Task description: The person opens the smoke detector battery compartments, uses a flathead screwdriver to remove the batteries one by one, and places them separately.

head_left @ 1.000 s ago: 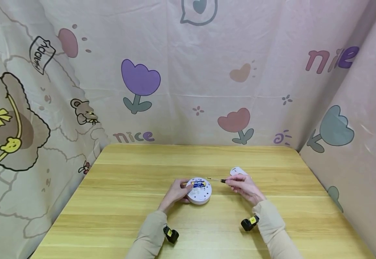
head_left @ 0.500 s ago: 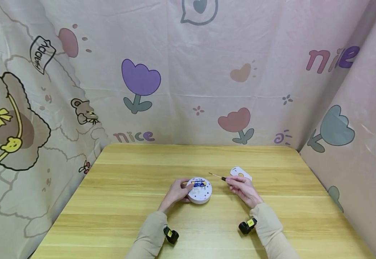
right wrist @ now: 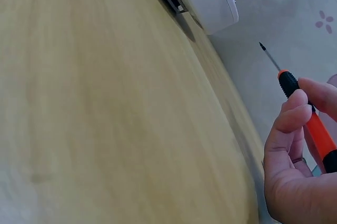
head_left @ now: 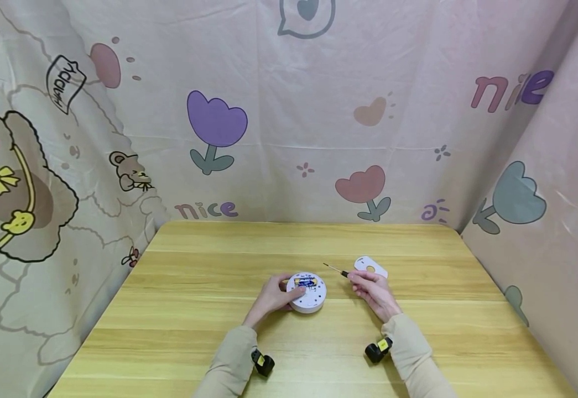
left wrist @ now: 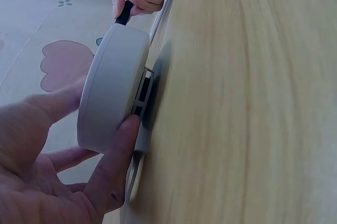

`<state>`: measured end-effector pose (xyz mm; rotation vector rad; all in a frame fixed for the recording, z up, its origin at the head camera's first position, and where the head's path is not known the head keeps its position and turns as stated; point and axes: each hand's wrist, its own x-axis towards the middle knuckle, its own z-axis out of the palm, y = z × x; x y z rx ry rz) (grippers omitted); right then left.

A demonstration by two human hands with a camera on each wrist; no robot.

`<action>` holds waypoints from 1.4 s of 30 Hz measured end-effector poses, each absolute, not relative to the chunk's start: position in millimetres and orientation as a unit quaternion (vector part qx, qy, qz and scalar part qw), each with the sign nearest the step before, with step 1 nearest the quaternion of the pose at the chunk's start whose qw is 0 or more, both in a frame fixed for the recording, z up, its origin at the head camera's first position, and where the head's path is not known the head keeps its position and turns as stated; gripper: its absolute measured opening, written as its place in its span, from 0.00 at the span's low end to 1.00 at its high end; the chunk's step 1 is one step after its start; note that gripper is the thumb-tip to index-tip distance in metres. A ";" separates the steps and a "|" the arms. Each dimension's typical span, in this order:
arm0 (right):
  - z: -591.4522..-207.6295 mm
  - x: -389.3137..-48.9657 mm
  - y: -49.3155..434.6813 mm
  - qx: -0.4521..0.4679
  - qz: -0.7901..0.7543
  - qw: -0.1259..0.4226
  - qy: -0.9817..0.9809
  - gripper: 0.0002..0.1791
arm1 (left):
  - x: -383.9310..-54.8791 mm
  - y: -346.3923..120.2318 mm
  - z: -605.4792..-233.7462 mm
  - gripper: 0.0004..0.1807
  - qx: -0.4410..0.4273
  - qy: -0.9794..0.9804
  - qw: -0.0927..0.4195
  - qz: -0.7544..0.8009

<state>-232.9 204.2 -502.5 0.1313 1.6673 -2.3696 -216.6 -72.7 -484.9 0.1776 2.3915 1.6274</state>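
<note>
My left hand (head_left: 274,294) grips a round white smoke alarm (head_left: 310,303) by its left side, thumb on the upturned back and fingers beneath. Blue-and-yellow batteries (head_left: 306,282) show in the recess of that back. In the left wrist view, dark vents run along the underside of the alarm (left wrist: 113,84), close to the table. Between thumb and fingers, my right hand (head_left: 374,293) pinches an orange-and-black screwdriver (right wrist: 319,130). Its thin shaft points left and up, with the tip apart from the alarm's rim in the head view.
Just behind my right hand, a white mounting plate (head_left: 378,269) with a round hole lies on the wooden table (head_left: 219,265). Black wrist cameras (head_left: 264,364) hang from both sleeves. A printed curtain (head_left: 279,127) closes off the back and sides.
My right hand has drawn slightly toward me, and the screwdriver tip has risen away from the alarm's rim. My left thumb has slid farther across the alarm's back.
</note>
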 end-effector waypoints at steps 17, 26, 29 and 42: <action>-501.2 -228.7 202.8 0.056 -0.808 0.108 0.577 0.11 | -214.6 -74.0 -485.1 0.37 0.065 0.830 0.102 0.545; -499.9 -228.4 202.8 0.056 -0.813 0.114 0.569 0.11 | -213.8 -76.1 -483.9 0.34 0.055 0.834 0.088 0.542; -500.5 -227.8 203.4 0.054 -0.813 0.115 0.568 0.11 | -215.0 -76.3 -484.8 0.34 0.049 0.835 0.083 0.542; -502.2 -225.7 203.3 0.046 -0.818 0.108 0.563 0.08 | -217.3 -76.0 -487.1 0.30 0.025 0.848 0.048 0.527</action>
